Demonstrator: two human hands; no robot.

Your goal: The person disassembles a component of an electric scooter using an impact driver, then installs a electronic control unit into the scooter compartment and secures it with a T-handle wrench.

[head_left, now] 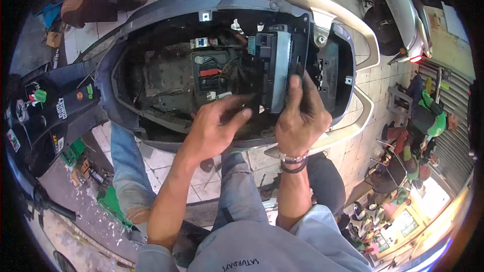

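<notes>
An open scooter body (222, 0) with a dark under-seat compartment (159, 78) fills the upper middle. Inside sit a battery with a red part (209, 72) and some wiring. A black bracket bearing an electronic unit with a grey strip (280, 70) stands at the compartment's right side. My right hand (302, 116) grips this bracket near its lower right edge. My left hand (219, 123) is at the compartment's near edge, left of the bracket, fingers apart and bent toward the dark interior; its fingertips are partly in shadow.
A cream grab rail (373, 45) frames the right end. Another scooter (398, 15) stands at upper right, several seated people (428, 121) at the right. A green toolbox (110, 201) lies lower left, a dark-trousered leg (325, 181) beside my right arm. Dark panels (70, 113) extend left.
</notes>
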